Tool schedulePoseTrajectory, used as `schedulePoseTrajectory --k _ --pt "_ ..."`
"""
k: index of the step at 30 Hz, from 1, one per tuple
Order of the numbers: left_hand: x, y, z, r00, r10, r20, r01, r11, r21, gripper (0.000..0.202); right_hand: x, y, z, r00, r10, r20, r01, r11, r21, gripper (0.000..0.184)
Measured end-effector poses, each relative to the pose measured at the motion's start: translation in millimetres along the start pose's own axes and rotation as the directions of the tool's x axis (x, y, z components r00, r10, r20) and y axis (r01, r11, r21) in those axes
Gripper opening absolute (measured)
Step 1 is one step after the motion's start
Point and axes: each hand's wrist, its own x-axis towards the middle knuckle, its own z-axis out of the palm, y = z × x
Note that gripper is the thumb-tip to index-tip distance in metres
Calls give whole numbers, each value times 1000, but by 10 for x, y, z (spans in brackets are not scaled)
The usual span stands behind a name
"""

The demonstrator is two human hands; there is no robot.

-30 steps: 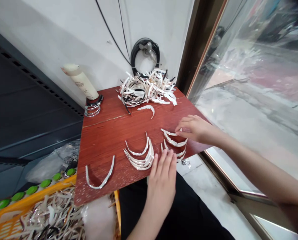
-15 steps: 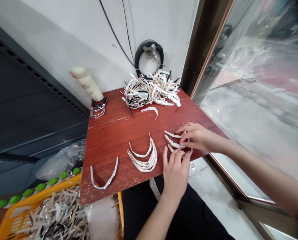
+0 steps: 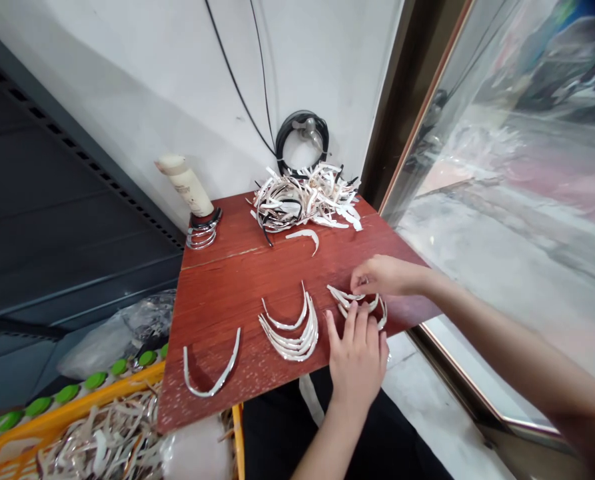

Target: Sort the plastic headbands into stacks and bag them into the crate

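A red-brown wooden board (image 3: pixel 227 280) carries curved white strips. My left hand (image 3: pixel 357 353) lies flat at the board's near edge, fingers stretched out and touching a small bunch of curved strips (image 3: pixel 353 299). My right hand (image 3: pixel 384 275) comes in from the right and rests on the top of that same bunch, fingers curled together on the strips. A stacked set of curved strips (image 3: pixel 291 330) lies just left of my left hand. One single curved strip (image 3: pixel 212 365) lies near the board's front left.
A tangled heap of strips (image 3: pixel 302 197) sits at the board's far edge, with one loose strip (image 3: pixel 304 236) before it. A cream tube on metal rings (image 3: pixel 192 200) leans against the wall. An orange basket (image 3: pixel 92 427) of strips stands lower left. A glass pane (image 3: pixel 502 200) runs along the right.
My hands have closed in on the right-hand bunch, gathering the spread strips into a tighter bundle. My left hand slid right and forward; the view shifted slightly.
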Motion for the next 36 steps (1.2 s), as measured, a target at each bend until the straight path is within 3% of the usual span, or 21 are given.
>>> schedulePoseTrajectory --k 2,5,8,10,13,15,18,20,22,24,25,26,28,30,32,36 --pt "2 1 4 1000 -1 -7 1 1000 4 24 188 4 -34 991 -15 -131 14 1000 -13 12" --pt "-2 0 4 1000 -2 -4 2 1000 27 25 579 57 -3 926 -108 -361 30 976 -216 24" --pt "-11 -5 3 1000 2 12 -3 998 60 29 887 99 96 922 -229 -313 95 916 -389 22" --pt "-16 -7 3 1000 7 15 -8 998 69 31 943 98 142 918 -278 -284 168 920 -355 20" --pt "-24 -5 5 1000 11 21 -12 998 68 33 806 83 126 883 -252 -396 274 962 1 17" --pt "-28 -1 6 1000 10 25 -11 998 65 33 641 119 70 893 -102 -439 284 884 372 18" --pt "-33 5 4 999 7 31 -9 998 62 33 409 310 -4 952 132 -278 125 659 742 28" --pt "-34 7 0 999 5 42 -7 998 63 34 294 495 -16 932 292 -215 -18 629 777 33" --pt "-33 8 -4 999 5 52 -8 998 69 34 207 649 -5 849 418 -323 -100 728 678 33" --pt "-30 9 -8 998 9 59 -14 997 78 35 133 710 5 775 389 -497 -110 859 501 30" --pt "-29 9 -11 998 11 64 -16 996 83 35 99 700 3 780 315 -541 -88 910 405 28" --pt "-27 9 -13 998 11 69 -17 996 88 35 67 670 -6 816 216 -537 -46 949 312 28" --pt "-24 8 -19 997 8 77 -16 995 96 35 14 581 -37 909 -1 -417 77 983 166 25" --pt "-19 8 -25 997 6 75 -13 996 93 35 -20 512 -68 953 -174 -250 195 979 62 21" --pt "-15 8 -29 998 7 66 -12 997 79 35 -38 499 -81 958 -246 -146 248 969 -8 21" --pt "-12 8 -33 998 7 54 -10 998 54 34 -59 555 -66 973 -217 -78 196 957 -213 23"
